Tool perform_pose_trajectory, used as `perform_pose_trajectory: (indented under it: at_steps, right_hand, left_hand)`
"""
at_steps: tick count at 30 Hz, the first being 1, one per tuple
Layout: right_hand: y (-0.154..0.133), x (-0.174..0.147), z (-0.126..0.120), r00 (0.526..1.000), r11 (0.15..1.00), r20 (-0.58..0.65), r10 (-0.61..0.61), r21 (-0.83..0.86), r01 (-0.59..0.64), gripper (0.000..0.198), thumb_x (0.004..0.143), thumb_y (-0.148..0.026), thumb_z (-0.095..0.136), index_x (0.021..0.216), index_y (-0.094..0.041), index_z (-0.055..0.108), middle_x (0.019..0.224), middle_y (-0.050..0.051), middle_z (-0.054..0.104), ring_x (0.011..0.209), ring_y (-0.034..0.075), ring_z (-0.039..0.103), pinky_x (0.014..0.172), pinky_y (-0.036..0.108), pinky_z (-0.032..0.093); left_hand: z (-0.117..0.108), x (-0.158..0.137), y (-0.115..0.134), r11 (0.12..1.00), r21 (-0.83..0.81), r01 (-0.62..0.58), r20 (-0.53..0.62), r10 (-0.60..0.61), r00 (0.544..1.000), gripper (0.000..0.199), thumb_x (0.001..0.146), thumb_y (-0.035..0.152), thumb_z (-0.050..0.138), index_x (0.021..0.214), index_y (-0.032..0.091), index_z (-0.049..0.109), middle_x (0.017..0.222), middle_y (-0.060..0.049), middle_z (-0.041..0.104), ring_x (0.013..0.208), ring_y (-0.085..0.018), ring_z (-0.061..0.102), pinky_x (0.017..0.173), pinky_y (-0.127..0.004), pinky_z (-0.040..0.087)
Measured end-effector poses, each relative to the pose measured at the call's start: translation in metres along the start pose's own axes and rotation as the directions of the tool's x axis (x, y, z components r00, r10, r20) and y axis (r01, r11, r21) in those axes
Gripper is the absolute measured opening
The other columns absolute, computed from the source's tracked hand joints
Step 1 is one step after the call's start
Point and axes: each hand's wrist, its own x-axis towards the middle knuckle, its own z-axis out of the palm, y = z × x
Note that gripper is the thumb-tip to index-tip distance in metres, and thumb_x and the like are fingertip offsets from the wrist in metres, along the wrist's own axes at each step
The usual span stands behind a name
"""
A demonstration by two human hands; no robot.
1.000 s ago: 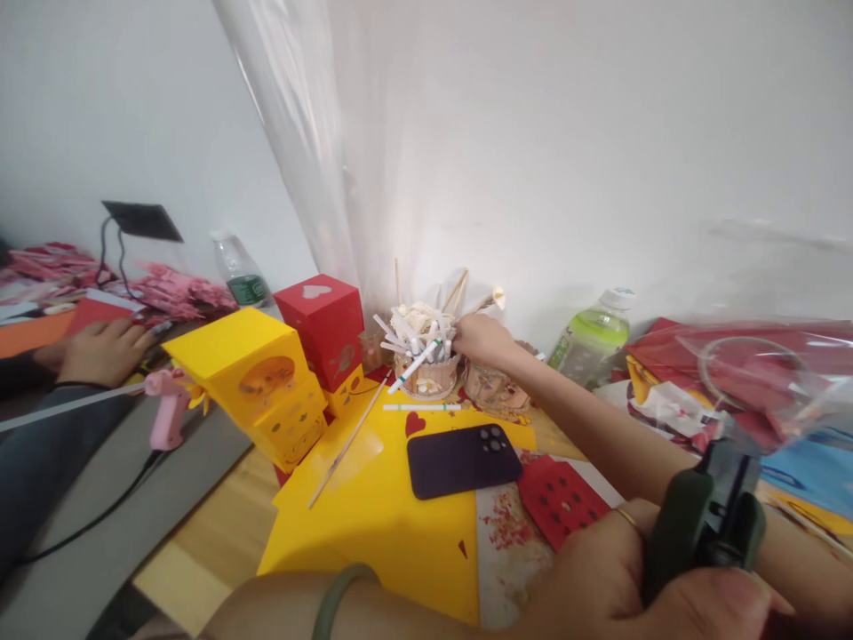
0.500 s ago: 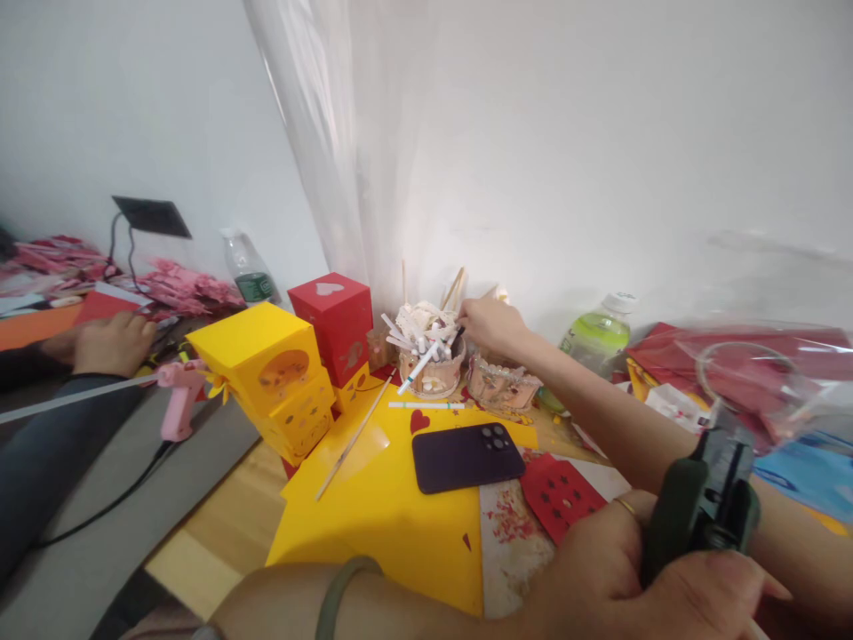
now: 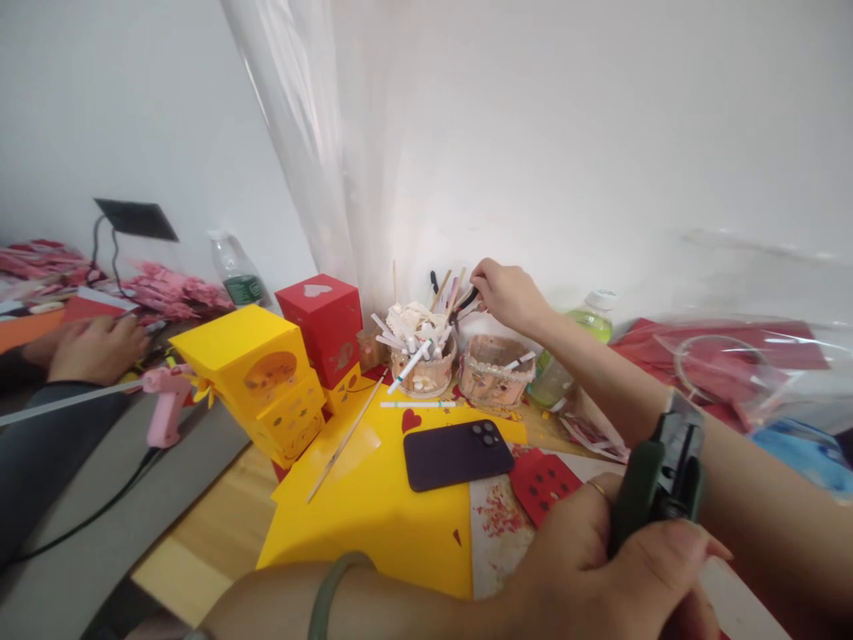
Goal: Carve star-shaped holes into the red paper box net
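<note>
My left hand (image 3: 613,551), ringed and with a pale green bangle (image 3: 333,591) on its wrist, grips a dark green hand tool with a metal head (image 3: 659,480) in the lower right. Its exact kind is unclear. Stretched out over the left forearm's far side, my right hand (image 3: 503,289) is closed on the black handle of what look like scissors (image 3: 468,300). Their lower end is down in or behind a round decorated basket (image 3: 426,380) holding sticks, tubes and white scraps. A second small basket (image 3: 497,378) stands just below this hand.
A dark phone (image 3: 457,453) lies on yellow card (image 3: 373,524), beside a red star-punched paper (image 3: 543,484). Yellow (image 3: 246,356) and red (image 3: 323,324) boxes stand left. Bottles (image 3: 240,276) are near the wall. A pink glue gun (image 3: 166,404) and another person's hand (image 3: 99,347) are at far left.
My right hand has risen from the basket's edge, drawing the black handle up into view. My left hand with the green tool appears slightly further left as the view shifts.
</note>
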Motion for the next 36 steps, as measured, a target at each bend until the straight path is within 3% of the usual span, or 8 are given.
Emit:
perform_pose_trajectory:
  at_steps: [7, 13, 17, 20, 22, 26, 28, 36]
  right_hand:
    - [0.014, 0.006, -0.015, 0.995, 0.995, -0.074, 0.069, -0.062, -0.074, 0.031, 0.089, -0.032, 0.055, 0.116, -0.016, 0.055, 0.115, 0.008, 0.060, 0.097, 0.021, 0.061, 0.081, 0.042, 0.051]
    - [0.021, 0.007, -0.021, 0.997, 0.996, 0.074, -0.021, -0.084, 0.027, 0.030, 0.089, -0.032, 0.055, 0.115, -0.017, 0.056, 0.116, 0.008, 0.059, 0.097, 0.020, 0.061, 0.081, 0.042, 0.051]
    - [0.022, -0.002, -0.019, 0.980, 0.991, 0.164, -0.112, -0.056, 0.123, 0.029, 0.089, -0.032, 0.054, 0.115, -0.017, 0.056, 0.115, 0.007, 0.060, 0.095, 0.019, 0.061, 0.080, 0.041, 0.052]
    - [0.029, -0.012, -0.025, 0.980, 0.990, 0.147, -0.135, -0.018, 0.139, 0.028, 0.089, -0.032, 0.054, 0.112, -0.016, 0.057, 0.111, 0.007, 0.061, 0.092, 0.019, 0.062, 0.078, 0.040, 0.052]
    - [0.037, -0.020, -0.031, 0.986, 0.991, 0.098, -0.136, 0.015, 0.136, 0.026, 0.089, -0.034, 0.054, 0.108, -0.015, 0.058, 0.105, 0.005, 0.063, 0.088, 0.017, 0.062, 0.076, 0.038, 0.052]
    - [0.048, -0.042, -0.040, 0.990, 0.986, -0.014, -0.139, 0.088, 0.140, 0.021, 0.095, -0.028, 0.041, 0.092, -0.015, 0.057, 0.079, 0.002, 0.060, 0.070, 0.014, 0.057, 0.067, 0.030, 0.046]
    - [0.047, -0.053, -0.044, 0.988, 0.980, -0.038, -0.151, 0.121, 0.155, 0.022, 0.094, -0.025, 0.035, 0.085, -0.017, 0.053, 0.071, 0.001, 0.056, 0.065, 0.014, 0.052, 0.063, 0.028, 0.042]
    - [0.026, -0.082, -0.063, 0.979, 0.970, 0.038, -0.200, 0.151, 0.192, 0.020, 0.090, -0.030, 0.034, 0.077, -0.021, 0.046, 0.062, -0.001, 0.048, 0.056, 0.014, 0.044, 0.055, 0.025, 0.033]
  left_hand:
    - [-0.003, 0.003, -0.005, 0.999, 0.027, -0.018, 0.014, 0.018, 1.000, 0.059, 0.060, 0.070, 0.060, 0.080, 0.018, 0.041, 0.042, 0.009, 0.045, 0.026, -0.004, 0.035, 0.025, -0.011, 0.027]
    - [-0.005, 0.004, -0.008, 0.999, 0.047, -0.005, 0.031, 0.004, 1.000, 0.057, 0.061, 0.071, 0.059, 0.073, 0.020, 0.039, 0.043, 0.009, 0.045, 0.026, -0.003, 0.035, 0.025, -0.012, 0.028]
    - [-0.005, -0.002, 0.003, 0.998, 0.060, -0.021, 0.019, 0.020, 1.000, 0.044, 0.070, 0.059, 0.059, 0.076, 0.020, 0.041, 0.045, 0.008, 0.046, 0.028, -0.004, 0.037, 0.026, -0.013, 0.028]
    - [-0.012, -0.004, 0.029, 0.974, 0.169, -0.154, -0.048, 0.164, 0.985, 0.026, 0.075, 0.036, 0.064, 0.086, 0.018, 0.049, 0.045, 0.009, 0.047, 0.032, -0.004, 0.039, 0.034, -0.013, 0.034]
    - [-0.024, 0.000, 0.050, 0.902, 0.307, -0.304, -0.161, 0.364, 0.918, 0.021, 0.076, 0.028, 0.064, 0.090, 0.018, 0.051, 0.043, 0.010, 0.045, 0.034, -0.004, 0.039, 0.038, -0.013, 0.035]
    - [-0.060, 0.023, 0.078, 0.630, 0.618, -0.471, -0.268, 0.732, 0.627, 0.018, 0.077, 0.023, 0.061, 0.091, 0.019, 0.051, 0.048, 0.011, 0.045, 0.037, -0.005, 0.042, 0.040, -0.016, 0.038]
    - [-0.074, 0.037, 0.084, 0.599, 0.662, -0.451, -0.274, 0.753, 0.598, 0.020, 0.074, 0.019, 0.063, 0.090, 0.018, 0.052, 0.062, 0.008, 0.054, 0.038, -0.004, 0.044, 0.039, -0.016, 0.038]
    - [-0.076, 0.067, 0.089, 0.564, 0.784, -0.259, -0.198, 0.623, 0.757, 0.021, 0.067, 0.008, 0.068, 0.082, 0.014, 0.056, 0.068, 0.004, 0.061, 0.033, -0.004, 0.046, 0.035, -0.017, 0.038]
